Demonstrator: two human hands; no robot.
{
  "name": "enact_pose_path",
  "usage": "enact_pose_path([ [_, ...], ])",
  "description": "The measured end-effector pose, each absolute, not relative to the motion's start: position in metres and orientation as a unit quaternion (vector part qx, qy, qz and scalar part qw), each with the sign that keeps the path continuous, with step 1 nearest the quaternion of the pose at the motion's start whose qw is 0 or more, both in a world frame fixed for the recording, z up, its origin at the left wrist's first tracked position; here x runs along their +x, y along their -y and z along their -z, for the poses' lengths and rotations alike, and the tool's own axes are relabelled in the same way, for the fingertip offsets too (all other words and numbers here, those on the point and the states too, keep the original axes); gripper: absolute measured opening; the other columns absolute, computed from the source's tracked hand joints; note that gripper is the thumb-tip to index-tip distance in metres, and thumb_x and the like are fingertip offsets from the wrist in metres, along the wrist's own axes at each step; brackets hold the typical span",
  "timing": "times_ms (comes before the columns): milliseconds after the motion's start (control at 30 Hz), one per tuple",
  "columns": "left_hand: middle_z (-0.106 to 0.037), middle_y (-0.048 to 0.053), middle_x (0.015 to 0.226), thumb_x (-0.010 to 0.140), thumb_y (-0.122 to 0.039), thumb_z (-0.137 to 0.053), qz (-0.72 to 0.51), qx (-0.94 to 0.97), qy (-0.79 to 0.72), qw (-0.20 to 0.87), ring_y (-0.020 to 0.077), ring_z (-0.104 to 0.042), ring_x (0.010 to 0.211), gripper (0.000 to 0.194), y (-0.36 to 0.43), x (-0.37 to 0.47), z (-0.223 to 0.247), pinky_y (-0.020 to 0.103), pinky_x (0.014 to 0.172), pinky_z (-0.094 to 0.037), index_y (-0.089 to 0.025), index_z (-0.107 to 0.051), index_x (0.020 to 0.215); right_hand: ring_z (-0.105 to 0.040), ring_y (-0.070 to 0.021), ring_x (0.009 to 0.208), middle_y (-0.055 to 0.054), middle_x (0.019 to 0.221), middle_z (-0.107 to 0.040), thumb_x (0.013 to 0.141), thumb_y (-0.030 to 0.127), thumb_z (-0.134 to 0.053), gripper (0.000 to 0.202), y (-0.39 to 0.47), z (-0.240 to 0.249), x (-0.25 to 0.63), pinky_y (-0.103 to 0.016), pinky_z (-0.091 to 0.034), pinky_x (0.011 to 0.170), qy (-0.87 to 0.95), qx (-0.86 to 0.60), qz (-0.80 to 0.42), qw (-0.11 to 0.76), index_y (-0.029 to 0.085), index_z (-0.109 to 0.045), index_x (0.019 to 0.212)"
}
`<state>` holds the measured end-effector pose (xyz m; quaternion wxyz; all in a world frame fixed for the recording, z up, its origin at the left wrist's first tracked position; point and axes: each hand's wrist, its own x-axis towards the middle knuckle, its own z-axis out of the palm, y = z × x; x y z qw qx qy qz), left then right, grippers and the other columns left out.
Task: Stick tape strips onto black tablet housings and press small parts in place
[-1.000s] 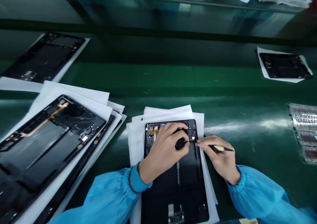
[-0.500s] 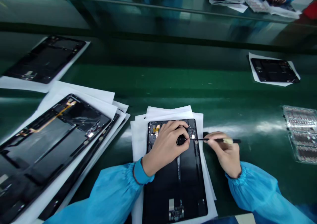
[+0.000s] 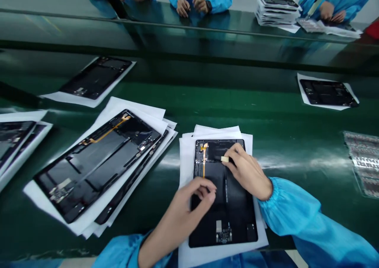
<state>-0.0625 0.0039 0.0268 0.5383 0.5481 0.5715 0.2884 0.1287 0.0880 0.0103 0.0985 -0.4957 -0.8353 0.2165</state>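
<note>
An opened black tablet housing [image 3: 207, 216] lies on white sheets [image 3: 185, 173] in front of me, its inner side up. Orange flex cable [image 3: 204, 159] runs down its upper left, and a small circuit board [image 3: 224, 235] sits at the bottom. Over the upper part, my right hand [image 3: 247, 171] pinches a thin black tool with a cream band [image 3: 224, 159]; its tip reaches left above the housing. My left hand [image 3: 189, 204] is over the housing's left edge, thumb and index tips brought together; anything between them is too small to make out.
Left of me stands a stack of tablet housings [image 3: 100, 165] between white sheets, with another stack [image 3: 14, 141] beyond. Single housings lie further back at left [image 3: 97, 78] and right [image 3: 330, 92]. A clear parts tray [image 3: 365, 161] is at right. Co-workers' hands [image 3: 191, 4] show across the bench.
My left hand has drawn back toward me from the housing's top. My right hand has moved left with the tool, over the housing. The view has turned left and up.
</note>
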Motion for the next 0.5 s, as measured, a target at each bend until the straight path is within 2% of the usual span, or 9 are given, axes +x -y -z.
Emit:
enact_pose_path([
  [100, -0.068, 0.004, 0.091, 0.093, -0.041, -0.053, -0.299, 0.476, -0.552, 0.616, 0.0156, -0.061, 0.081, 0.024, 0.017, -0.049, -0.024, 0.024, 0.075, -0.049, -0.021, -0.066, 0.097, -0.064, -0.0145, 0.077, -0.002, 0.093, -0.057, 0.096, 0.021, -0.050, 0.007, -0.067, -0.033, 0.137, -0.025, -0.050, 0.065, 0.828, -0.470, -0.245, 0.185, 0.021, -0.055, 0.093],
  [167, -0.069, 0.006, 0.092, 0.091, -0.048, -0.055, -0.332, 0.412, -0.523, 0.668, 0.0162, -0.062, 0.081, 0.033, 0.026, -0.040, -0.026, 0.024, 0.074, -0.050, -0.019, -0.067, 0.102, -0.065, -0.0133, 0.072, -0.003, 0.088, -0.059, 0.099, 0.021, -0.042, 0.014, -0.040, -0.051, 0.143, -0.024, -0.050, 0.061, 0.840, -0.434, -0.239, 0.220, 0.022, -0.056, 0.095],
  [233, -0.069, 0.005, 0.085, 0.088, -0.052, -0.060, -0.361, 0.351, -0.489, 0.712, 0.0159, -0.062, 0.077, 0.038, 0.031, -0.033, -0.030, 0.023, 0.070, -0.050, -0.018, -0.069, 0.103, -0.064, -0.0123, 0.064, -0.002, 0.082, -0.062, 0.101, 0.021, -0.035, 0.023, -0.011, -0.063, 0.149, -0.024, -0.049, 0.056, 0.865, -0.394, -0.206, 0.232, 0.021, -0.058, 0.098],
  [300, -0.068, 0.005, 0.077, 0.084, -0.050, -0.066, -0.375, 0.304, -0.458, 0.746, 0.0154, -0.063, 0.073, 0.037, 0.034, -0.028, -0.033, 0.023, 0.069, -0.050, -0.015, -0.070, 0.097, -0.065, -0.0127, 0.063, -0.003, 0.080, -0.065, 0.102, 0.022, -0.031, 0.029, 0.014, -0.064, 0.154, -0.024, -0.050, 0.060, 0.881, -0.377, -0.166, 0.232, 0.020, -0.060, 0.103],
  [400, -0.069, 0.006, 0.073, 0.081, -0.049, -0.070, -0.377, 0.267, -0.439, 0.771, 0.0165, -0.065, 0.070, 0.036, 0.035, -0.022, -0.032, 0.026, 0.070, -0.053, -0.013, -0.071, 0.085, -0.067, -0.0138, 0.069, -0.003, 0.082, -0.068, 0.101, 0.021, -0.038, 0.026, 0.031, -0.053, 0.161, -0.026, -0.052, 0.071, 0.875, -0.391, -0.149, 0.243, 0.019, -0.062, 0.109],
  [500, -0.068, 0.005, 0.069, 0.084, -0.045, -0.068, -0.383, 0.307, -0.470, 0.734, 0.0165, -0.065, 0.068, 0.031, 0.036, -0.019, -0.027, 0.024, 0.066, -0.054, -0.014, -0.073, 0.083, -0.066, -0.0137, 0.073, -0.003, 0.087, -0.068, 0.097, 0.013, -0.043, 0.028, 0.028, -0.042, 0.169, -0.025, -0.052, 0.072, 0.858, -0.400, -0.173, 0.272, 0.020, -0.061, 0.118],
])
